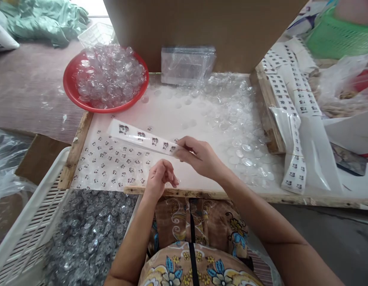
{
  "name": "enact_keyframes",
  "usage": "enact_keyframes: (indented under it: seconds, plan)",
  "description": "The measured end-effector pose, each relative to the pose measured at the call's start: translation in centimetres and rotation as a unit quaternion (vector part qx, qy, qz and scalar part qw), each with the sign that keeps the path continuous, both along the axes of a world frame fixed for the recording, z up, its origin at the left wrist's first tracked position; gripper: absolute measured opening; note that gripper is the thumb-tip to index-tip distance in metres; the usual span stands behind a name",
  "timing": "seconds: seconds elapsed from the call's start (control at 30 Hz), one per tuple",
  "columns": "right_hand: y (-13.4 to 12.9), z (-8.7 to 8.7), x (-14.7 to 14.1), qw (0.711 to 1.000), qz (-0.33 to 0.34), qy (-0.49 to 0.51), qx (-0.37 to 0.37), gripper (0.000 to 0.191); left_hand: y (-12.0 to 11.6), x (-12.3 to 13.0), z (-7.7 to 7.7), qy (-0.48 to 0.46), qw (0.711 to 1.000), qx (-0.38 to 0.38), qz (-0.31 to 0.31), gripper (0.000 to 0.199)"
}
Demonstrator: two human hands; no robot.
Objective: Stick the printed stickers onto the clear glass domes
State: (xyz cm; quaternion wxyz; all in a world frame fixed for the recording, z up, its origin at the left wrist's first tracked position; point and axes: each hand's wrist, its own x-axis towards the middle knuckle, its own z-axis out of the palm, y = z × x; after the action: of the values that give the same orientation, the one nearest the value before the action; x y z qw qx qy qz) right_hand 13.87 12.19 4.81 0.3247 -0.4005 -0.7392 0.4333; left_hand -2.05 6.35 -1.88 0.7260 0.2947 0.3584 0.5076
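My right hand pinches one end of a white sticker strip printed with a row of small panda pictures. The strip stretches left above the worktable. Just below it, near the front edge, my left hand is closed with curled fingers; what they hold, if anything, is too small to make out. Left of my hands, many small panda-printed pieces lie spread over the white work surface. Loose clear domed discs are scattered on the right side.
A red basin heaped with clear discs stands at the back left. Below left, a white basket holds many finished-looking clear pieces. Wooden strips edge the table. More sticker strips lie right; a cardboard box stands behind.
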Motion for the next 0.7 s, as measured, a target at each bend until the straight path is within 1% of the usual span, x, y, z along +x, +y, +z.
enact_keyframes:
  seconds: [0.03, 0.1, 0.17, 0.2, 0.27, 0.3, 0.33, 0.37, 0.43, 0.5, 0.57, 0.63, 0.7]
  plan:
    - [0.0, 0.0, 0.1, 0.999, -0.010, -0.014, -0.029, 0.011, 0.0, 0.1, 0.1, 0.011, 1.000, 0.014, 0.022, 0.047]
    - [-0.2, -0.1, 0.1, 0.996, 0.018, -0.049, -0.073, 0.021, -0.1, 0.3, 0.1, 0.044, 0.997, 0.023, 0.056, 0.054]
    - [-0.4, -0.5, 0.2, 0.990, 0.057, -0.076, -0.100, 0.031, -0.2, 0.4, 0.1, 0.074, 0.991, 0.010, 0.110, 0.048]
    - [-0.4, -0.7, 0.3, 0.988, 0.065, -0.086, -0.106, 0.035, -0.2, 0.4, 0.1, 0.081, 0.985, 0.002, 0.154, 0.043]
    - [-0.3, -1.1, 1.0, 0.987, 0.051, -0.109, -0.103, 0.041, 0.0, 0.4, 0.1, 0.076, 0.965, -0.010, 0.252, 0.037]
    - [-0.2, -1.3, 1.4, 0.987, 0.035, -0.122, -0.099, 0.038, 0.1, 0.5, 0.2, 0.068, 0.955, -0.014, 0.289, 0.036]
    - [-0.1, -1.4, 2.0, 0.986, 0.017, -0.132, -0.097, 0.030, 0.2, 0.5, 0.2, 0.061, 0.947, -0.018, 0.314, 0.036]
    - [0.1, -1.5, 2.4, 0.986, -0.001, -0.137, -0.098, 0.021, 0.3, 0.5, 0.2, 0.057, 0.944, -0.022, 0.323, 0.035]
    - [0.2, -1.7, 3.1, 0.986, -0.025, -0.131, -0.103, 0.009, 0.4, 0.5, 0.4, 0.057, 0.951, -0.026, 0.302, 0.032]
    - [0.1, -1.9, 3.2, 0.987, -0.020, -0.115, -0.110, 0.007, 0.3, 0.6, 0.5, 0.071, 0.964, -0.025, 0.253, 0.031]
    - [-0.2, -2.4, 2.8, 0.990, -0.007, -0.101, -0.098, 0.008, 0.1, 0.7, 0.5, 0.089, 0.970, -0.025, 0.227, 0.030]
    - [-0.5, -2.9, 2.1, 0.995, -0.024, -0.089, -0.046, 0.012, 0.0, 0.8, 0.4, 0.096, 0.966, -0.032, 0.239, 0.029]
    - [-0.9, -3.5, 1.5, 0.994, -0.061, -0.084, 0.046, 0.012, 0.1, 0.8, 0.2, 0.095, 0.958, -0.042, 0.266, 0.028]
